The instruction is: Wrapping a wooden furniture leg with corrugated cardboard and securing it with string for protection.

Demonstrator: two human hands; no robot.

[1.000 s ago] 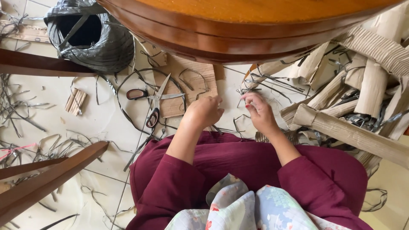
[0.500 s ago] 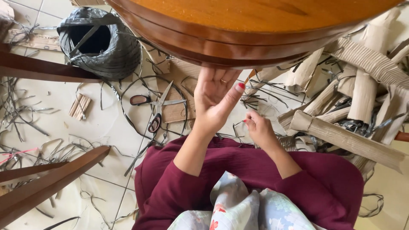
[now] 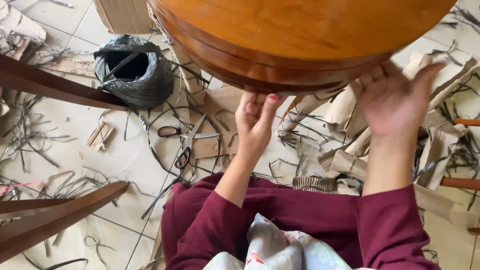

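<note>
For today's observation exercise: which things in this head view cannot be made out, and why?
- Left hand fingertips: tucked under the round wooden table rim.
- Right hand: blurred; grip unclear.
- Table's far side: cut off by the top edge.
- Black bag contents: dark inside.

Round wooden table (image 3: 300, 40) overhangs both hands — its rim blocks the way just past the fingertips. Below the left hand (image 3: 255, 122), scissors (image 3: 187, 140) and strips. Right hand (image 3: 395, 97) — cardboard rolls (image 3: 350, 162) crowd beneath the fingers.
</note>
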